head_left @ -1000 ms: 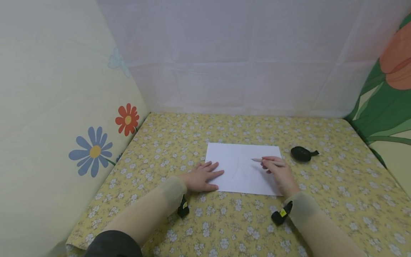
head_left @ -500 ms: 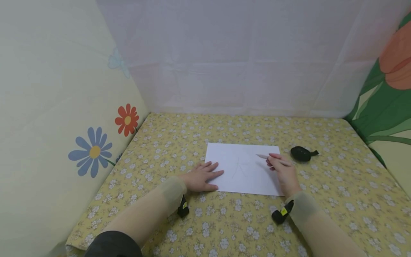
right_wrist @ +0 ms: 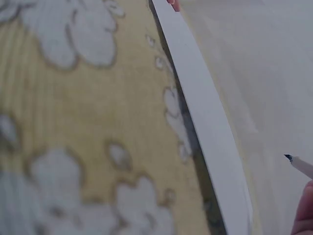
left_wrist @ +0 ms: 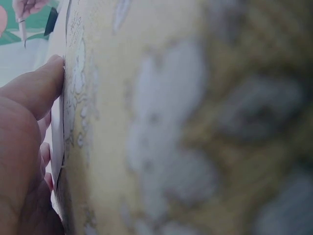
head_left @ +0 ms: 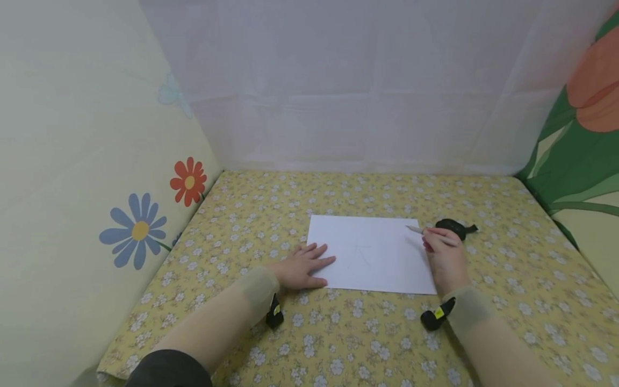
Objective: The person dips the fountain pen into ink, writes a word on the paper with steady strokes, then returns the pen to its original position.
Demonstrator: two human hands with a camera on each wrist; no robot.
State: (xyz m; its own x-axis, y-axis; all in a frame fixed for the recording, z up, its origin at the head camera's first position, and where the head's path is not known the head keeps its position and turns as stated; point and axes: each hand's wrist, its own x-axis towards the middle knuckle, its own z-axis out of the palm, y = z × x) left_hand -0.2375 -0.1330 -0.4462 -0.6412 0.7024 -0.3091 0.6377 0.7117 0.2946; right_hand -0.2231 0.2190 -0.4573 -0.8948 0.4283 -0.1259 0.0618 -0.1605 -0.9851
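Observation:
A sheet of white paper point(head_left: 377, 269) lies on the tablecloth, with faint thin strokes crossing each other near its middle. My left hand point(head_left: 302, 267) rests with fingers spread over the sheet's left edge, and its thumb point(left_wrist: 39, 88) fills the left side of the left wrist view. Between thumb and fingers my right hand point(head_left: 447, 264) pinches a slim whitish pen point(head_left: 417, 229) at the sheet's upper right. In the right wrist view the dark pointed tip of the pen point(right_wrist: 292, 159) is held up, apart from the paper. Most of the right hand is out of that view.
A small dark rounded object point(head_left: 450, 226) with a short tail sits just beyond the right hand, partly covered by it. Yellow floral tablecloth point(head_left: 271, 204) surrounds the paper. A pale curtain point(head_left: 309, 107) hangs at the back; printed cloth panels stand at both sides.
My right hand has moved right and slightly away with the pen, from near the strokes to the sheet's right edge, now overlapping the dark object. My left hand stays in place.

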